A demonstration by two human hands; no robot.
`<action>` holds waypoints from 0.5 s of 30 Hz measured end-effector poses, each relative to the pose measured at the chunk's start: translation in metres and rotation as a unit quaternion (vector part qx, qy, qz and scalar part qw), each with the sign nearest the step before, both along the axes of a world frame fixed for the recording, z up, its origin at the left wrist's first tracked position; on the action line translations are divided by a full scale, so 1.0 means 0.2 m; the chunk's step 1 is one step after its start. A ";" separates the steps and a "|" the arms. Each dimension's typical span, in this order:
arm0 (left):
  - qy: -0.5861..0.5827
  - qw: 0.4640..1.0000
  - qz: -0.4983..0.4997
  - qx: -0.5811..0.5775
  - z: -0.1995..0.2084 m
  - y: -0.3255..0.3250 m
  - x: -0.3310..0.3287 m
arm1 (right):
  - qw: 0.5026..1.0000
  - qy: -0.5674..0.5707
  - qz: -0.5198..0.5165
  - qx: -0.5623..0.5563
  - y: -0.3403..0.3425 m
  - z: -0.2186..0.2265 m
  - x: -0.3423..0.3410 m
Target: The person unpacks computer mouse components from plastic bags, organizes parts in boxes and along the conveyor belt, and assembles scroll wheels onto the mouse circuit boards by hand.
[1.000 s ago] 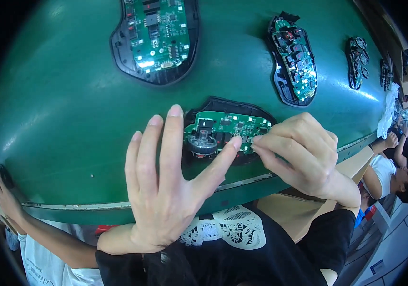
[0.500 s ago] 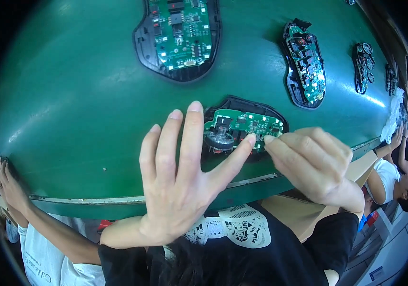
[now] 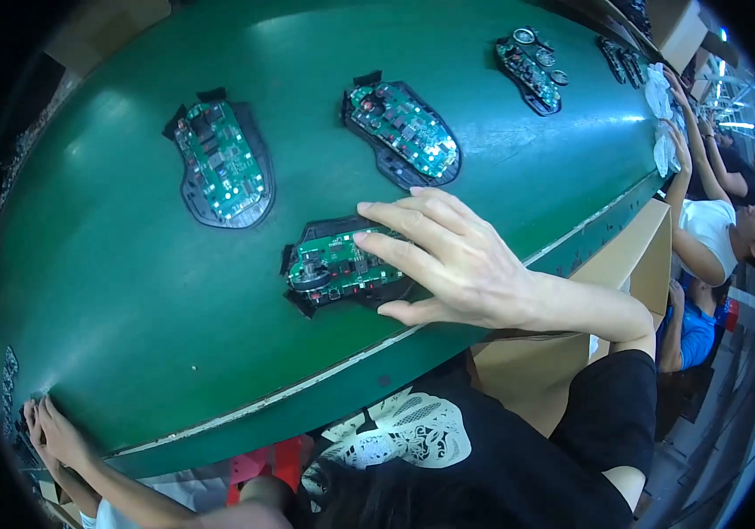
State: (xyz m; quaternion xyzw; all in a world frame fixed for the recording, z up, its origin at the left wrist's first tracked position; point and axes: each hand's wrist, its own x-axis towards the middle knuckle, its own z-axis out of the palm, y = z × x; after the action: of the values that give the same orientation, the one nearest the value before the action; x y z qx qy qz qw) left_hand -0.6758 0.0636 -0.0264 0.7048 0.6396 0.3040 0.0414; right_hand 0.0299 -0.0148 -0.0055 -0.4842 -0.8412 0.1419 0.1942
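An opened computer mouse [image 3: 333,264], a black shell half with a green circuit board and a dark scroll wheel, lies sideways near the table's front edge. My right hand [image 3: 457,260] reaches over its right end, hiding that part. The fingers are stretched and spread: two tips are over the board and the shell's far side, and the thumb is at the near side. Whether they press on the mouse I cannot tell. My left hand is out of view; only a blurred patch of skin shows at the lower edge, possibly my left arm.
Two more opened mice, one at the left [image 3: 223,163] and one at the centre [image 3: 404,132], lie farther back on the green table [image 3: 122,291]. Another with round parts [image 3: 531,70] is beyond. A co-worker's hands [image 3: 51,432] rest at lower left. A cardboard box [image 3: 571,353] stands below the front edge.
My left hand has left the mouse and the view. My right hand has gone from a pinch at the board to spread fingers over it. The view has shifted, showing more of the table.
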 end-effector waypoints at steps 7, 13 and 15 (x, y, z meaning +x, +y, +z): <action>0.153 0.957 0.137 -0.205 0.00 0.28 0.04 | 0.968 -0.066 -0.232 0.071 0.07 0.31 0.41; 0.236 0.946 0.120 -0.187 -0.23 0.17 0.21 | 0.858 -0.030 -0.504 0.089 0.22 0.08 1.53; 0.286 0.934 0.117 -0.178 -0.07 0.06 0.15 | 0.819 -0.127 -0.552 0.094 0.30 -0.01 1.68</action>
State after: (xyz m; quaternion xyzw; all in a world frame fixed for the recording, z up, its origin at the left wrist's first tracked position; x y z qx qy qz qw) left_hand -0.6463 0.0763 -0.0411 0.6630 0.7461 -0.0267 -0.0550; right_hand 0.3656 0.0442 -0.0078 -0.8609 -0.4590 -0.1312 0.1760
